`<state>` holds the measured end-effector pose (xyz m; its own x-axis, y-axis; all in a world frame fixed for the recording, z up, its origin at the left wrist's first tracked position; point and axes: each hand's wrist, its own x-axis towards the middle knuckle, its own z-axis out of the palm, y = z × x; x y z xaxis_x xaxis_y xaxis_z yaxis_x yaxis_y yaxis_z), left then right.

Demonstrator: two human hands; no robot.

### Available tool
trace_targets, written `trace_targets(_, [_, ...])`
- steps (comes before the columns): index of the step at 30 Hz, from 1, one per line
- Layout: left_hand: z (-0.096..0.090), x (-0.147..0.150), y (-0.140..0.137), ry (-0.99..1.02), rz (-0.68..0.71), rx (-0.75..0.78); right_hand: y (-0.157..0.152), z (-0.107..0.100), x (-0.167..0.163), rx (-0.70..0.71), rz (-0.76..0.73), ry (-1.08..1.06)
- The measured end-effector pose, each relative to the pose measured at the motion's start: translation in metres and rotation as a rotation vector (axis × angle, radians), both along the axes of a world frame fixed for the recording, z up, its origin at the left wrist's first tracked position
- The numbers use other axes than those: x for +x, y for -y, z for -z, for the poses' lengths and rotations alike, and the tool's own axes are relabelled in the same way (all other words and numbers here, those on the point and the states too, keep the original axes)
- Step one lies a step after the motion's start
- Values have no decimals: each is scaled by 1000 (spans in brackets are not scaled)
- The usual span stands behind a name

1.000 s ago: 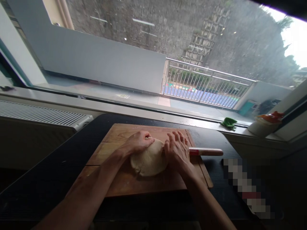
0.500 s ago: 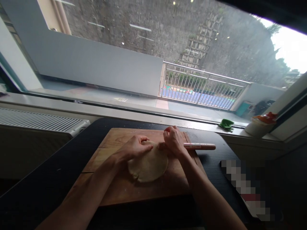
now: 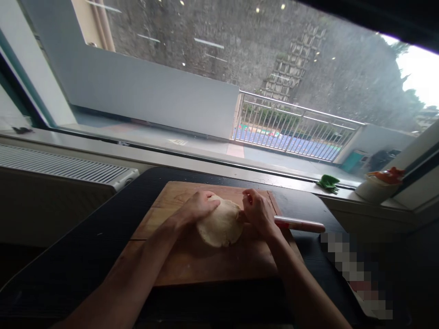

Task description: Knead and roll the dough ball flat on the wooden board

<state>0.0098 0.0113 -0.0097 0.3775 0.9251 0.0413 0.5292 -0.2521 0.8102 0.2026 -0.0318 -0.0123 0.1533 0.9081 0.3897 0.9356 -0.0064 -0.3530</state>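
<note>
A flat, roundish sheet of dough point(image 3: 221, 226) lies on a wooden cutting board point(image 3: 171, 272), its edge a little ragged. My left hand point(image 3: 202, 205) pinches the dough's upper left edge between thumb and fingers. Over the right side, my right hand point(image 3: 257, 210) is curled around a rolling pin point(image 3: 302, 224). The pin's near-dough end touches the dough's right edge, while its other end sticks out past the board to the right. My palm hides the middle of the pin.
The board rests on a dark table point(image 3: 78, 256) under a window. A green cloth-like item point(image 3: 328, 183) and a white pot point(image 3: 373, 189) with an orange top stand on the sill. A radiator point(image 3: 68, 167) is at left; a pixelated object point(image 3: 356, 278) lies at right.
The dough has turned on the board, and its lower-edge fold has shifted. The rolling pin now tilts down to the right. The whole view has moved slightly.
</note>
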Motion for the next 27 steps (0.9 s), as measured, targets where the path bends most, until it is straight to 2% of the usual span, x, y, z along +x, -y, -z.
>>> trace_targets(4, [1, 3, 3, -60, -27, 45, -6, -2, -5, -66, 33, 53])
trace_targets(8, [0, 7, 5, -107, -63, 88, -43, -7, -6, -158, 72, 39])
trace_targets(11, [-3, 8, 7, -118, -92, 94, -62, -9, -6, -246, 36, 14])
trace_targets(13, [-2, 8, 7, -124, -92, 111, -60, -7, -5, -236, 9, 23])
trace_targets(17, [4, 7, 3, -138, -68, 144, -34, 0, 0, -94, -26, 77])
trace_targets(19, [7, 6, 1, -155, -59, 159, -28, 3, 2, -82, -23, 87])
trace_targets(21, [8, 6, 0, -175, -64, 151, -34, 4, 0, -105, -10, 80])
trace_targets(27, [3, 7, 3, -195, -70, 104, -84, -3, -11, -150, -30, 105])
